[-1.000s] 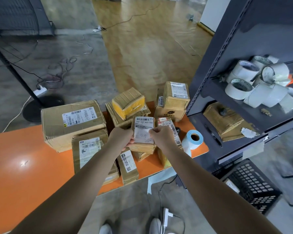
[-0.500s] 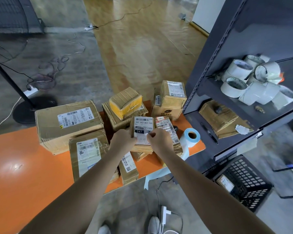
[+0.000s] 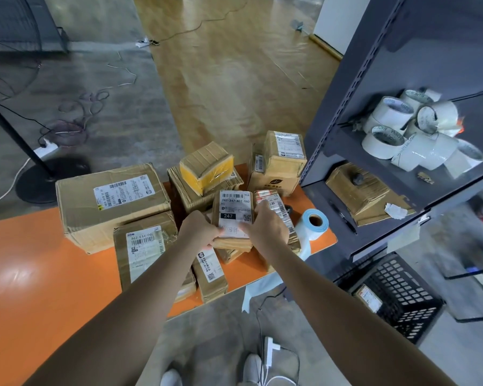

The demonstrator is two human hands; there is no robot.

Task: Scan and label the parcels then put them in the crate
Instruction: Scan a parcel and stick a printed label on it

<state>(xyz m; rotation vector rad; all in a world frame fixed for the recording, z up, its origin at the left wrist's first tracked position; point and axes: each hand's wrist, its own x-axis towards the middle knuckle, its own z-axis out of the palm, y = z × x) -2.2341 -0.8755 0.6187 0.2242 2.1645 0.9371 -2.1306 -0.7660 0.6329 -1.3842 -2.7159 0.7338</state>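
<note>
both hands meet on a small brown parcel (image 3: 234, 203) that lies on a pile of other packets at the far right of the orange tabletop (image 3: 39, 274); its printed sticker reads 247-247-a02-060, and below that a white label (image 3: 234, 230) with handwriting lies flat on its face, between the two hands; the left hand (image 3: 200, 228) grips the parcel's near left corner, fingers curled round the edge and thumb on the label's left end; the right hand (image 3: 265, 227) lies over the parcel's near right corner, touching the label's right end; its fingers are mostly hidden behind the back of the hand, so i cannot tell whether they clamp the parcel or only press on it; a narrow packet (image 3: 278, 211) with red print lies just beside the parcel on the right, and a roll of labels (image 3: 314, 221) with a blue rim stands at the tabletop's right edge; a big box (image 3: 109, 201) lies to the left; the black crate (image 3: 402, 302) stands on the floor below the dark shelf (image 3: 374, 107), well apart from the held parcel, with one packet visible inside it; white tape rolls (image 3: 416, 135) are heaped on the shelf
</note>
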